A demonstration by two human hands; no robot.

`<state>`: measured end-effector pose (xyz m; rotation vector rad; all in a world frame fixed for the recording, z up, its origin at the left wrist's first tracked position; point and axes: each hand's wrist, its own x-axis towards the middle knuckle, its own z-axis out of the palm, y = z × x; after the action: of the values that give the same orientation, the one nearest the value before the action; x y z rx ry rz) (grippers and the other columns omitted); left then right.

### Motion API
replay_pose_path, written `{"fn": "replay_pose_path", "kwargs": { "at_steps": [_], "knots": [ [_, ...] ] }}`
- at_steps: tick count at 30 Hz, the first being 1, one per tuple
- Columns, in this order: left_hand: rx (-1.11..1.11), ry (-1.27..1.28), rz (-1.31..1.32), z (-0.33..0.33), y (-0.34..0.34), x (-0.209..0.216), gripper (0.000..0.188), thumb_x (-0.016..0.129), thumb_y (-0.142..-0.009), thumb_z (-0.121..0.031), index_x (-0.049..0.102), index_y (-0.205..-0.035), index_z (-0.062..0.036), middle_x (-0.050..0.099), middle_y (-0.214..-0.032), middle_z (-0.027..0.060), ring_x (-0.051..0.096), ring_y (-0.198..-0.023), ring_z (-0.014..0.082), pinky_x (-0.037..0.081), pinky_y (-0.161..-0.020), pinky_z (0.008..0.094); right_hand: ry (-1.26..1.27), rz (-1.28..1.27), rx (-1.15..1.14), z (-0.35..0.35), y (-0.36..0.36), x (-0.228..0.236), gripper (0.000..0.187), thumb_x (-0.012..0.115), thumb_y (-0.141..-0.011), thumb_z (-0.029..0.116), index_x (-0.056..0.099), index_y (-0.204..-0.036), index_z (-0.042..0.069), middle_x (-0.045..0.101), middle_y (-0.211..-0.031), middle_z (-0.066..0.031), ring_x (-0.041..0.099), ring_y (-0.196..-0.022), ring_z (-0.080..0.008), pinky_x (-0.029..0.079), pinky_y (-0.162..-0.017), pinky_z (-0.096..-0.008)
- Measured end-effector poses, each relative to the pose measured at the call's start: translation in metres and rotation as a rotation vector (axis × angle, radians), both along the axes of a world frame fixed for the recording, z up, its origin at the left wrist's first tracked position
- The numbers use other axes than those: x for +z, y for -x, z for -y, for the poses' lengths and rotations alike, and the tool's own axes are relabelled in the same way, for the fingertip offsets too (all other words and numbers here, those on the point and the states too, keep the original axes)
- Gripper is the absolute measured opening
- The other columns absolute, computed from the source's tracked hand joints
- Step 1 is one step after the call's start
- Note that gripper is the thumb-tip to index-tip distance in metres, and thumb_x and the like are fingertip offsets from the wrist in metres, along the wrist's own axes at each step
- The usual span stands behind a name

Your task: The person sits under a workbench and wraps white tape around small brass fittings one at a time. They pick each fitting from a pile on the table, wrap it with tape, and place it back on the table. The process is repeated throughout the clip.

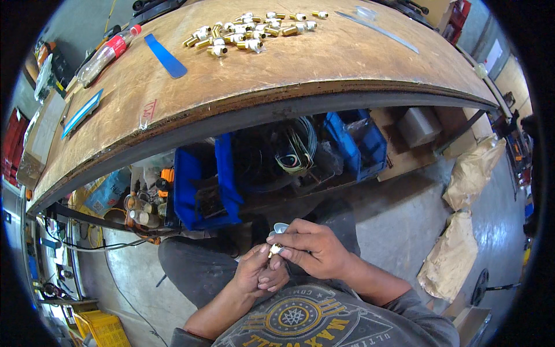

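Above my lap, my left hand (pixel 258 270) pinches a small brass fitting (pixel 273 251) with white thread tape on it. My right hand (pixel 317 248) is closed beside it, its fingertips on a pale, round tape spool (pixel 280 228) that touches the upper end of the fitting. The fingers hide part of both things. On the wooden workbench (pixel 324 61) beyond lies a loose group of brass fittings (pixel 237 36), several of them wrapped with white tape.
A blue strip (pixel 165 56), a metal strip (pixel 381 33) and a plastic bottle (pixel 110 56) with a red cap lie on the bench. Underneath stand blue bins (pixel 199 191) and coiled cable (pixel 300 153). Brown paper packages (pixel 451 254) lie on the floor at right, a yellow crate (pixel 103 329) at lower left.
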<state>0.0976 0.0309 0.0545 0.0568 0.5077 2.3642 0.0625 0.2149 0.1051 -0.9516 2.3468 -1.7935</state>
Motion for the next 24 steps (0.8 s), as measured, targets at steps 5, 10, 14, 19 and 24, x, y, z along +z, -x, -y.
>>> {"fn": "replay_pose_path", "kwargs": {
  "at_steps": [5,10,14,19,24],
  "knots": [
    [-0.041,0.086,-0.069,0.001,0.005,0.001,0.043,0.043,-0.102,-0.043,0.057,-0.086,-0.0057,0.046,-0.051,-0.0006,0.042,-0.04,0.0094,0.037,-0.043,0.0253,0.013,0.023,-0.006,-0.005,0.002,-0.003,0.024,0.069,-0.087,0.009,0.07,-0.109,0.002,0.064,-0.089,-0.0128,0.063,-0.079,-0.0235,0.049,-0.072,-0.0329],
    [0.598,1.059,-0.791,-0.002,0.009,0.001,0.035,0.072,-0.087,-0.032,0.06,-0.097,-0.0016,0.064,-0.072,0.0077,0.061,-0.06,0.0166,0.049,-0.057,0.0274,-0.079,-0.112,-0.064,-0.007,0.004,-0.005,0.021,0.071,-0.085,0.012,0.071,-0.104,0.004,0.064,-0.085,-0.0113,0.062,-0.077,-0.0251,0.048,-0.069,-0.0347],
    [0.497,1.312,-1.139,0.016,0.025,0.011,0.038,0.085,-0.072,-0.03,0.064,-0.09,-0.0026,0.066,-0.07,0.0098,0.065,-0.06,0.0183,0.05,-0.057,0.0272,-0.182,-0.119,-0.054,-0.004,0.003,-0.005,0.02,0.07,-0.086,0.017,0.071,-0.103,0.006,0.063,-0.083,-0.0111,0.062,-0.076,-0.0267,0.048,-0.069,-0.0369],
    [0.307,1.175,-0.971,0.02,0.024,-0.003,0.029,0.081,-0.078,-0.023,0.063,-0.083,-0.001,0.063,-0.064,0.0063,0.062,-0.057,0.0119,0.048,-0.051,0.0264,-0.306,0.115,0.077,-0.009,0.01,0.004,0.02,0.064,-0.09,0.022,0.069,-0.102,0.007,0.064,-0.09,-0.0129,0.062,-0.085,-0.0331,0.049,-0.074,-0.0408],
    [0.215,0.739,-0.494,0.011,0.006,-0.029,0.019,0.073,-0.088,-0.016,0.062,-0.085,-0.0005,0.064,-0.067,0.0034,0.061,-0.063,0.0067,0.049,-0.053,0.0242,-0.365,0.142,0.154,-0.012,0.013,0.003,0.021,0.063,-0.091,0.022,0.068,-0.103,0.006,0.062,-0.089,-0.0141,0.061,-0.086,-0.0339,0.049,-0.074,-0.0417]
  ]
}}
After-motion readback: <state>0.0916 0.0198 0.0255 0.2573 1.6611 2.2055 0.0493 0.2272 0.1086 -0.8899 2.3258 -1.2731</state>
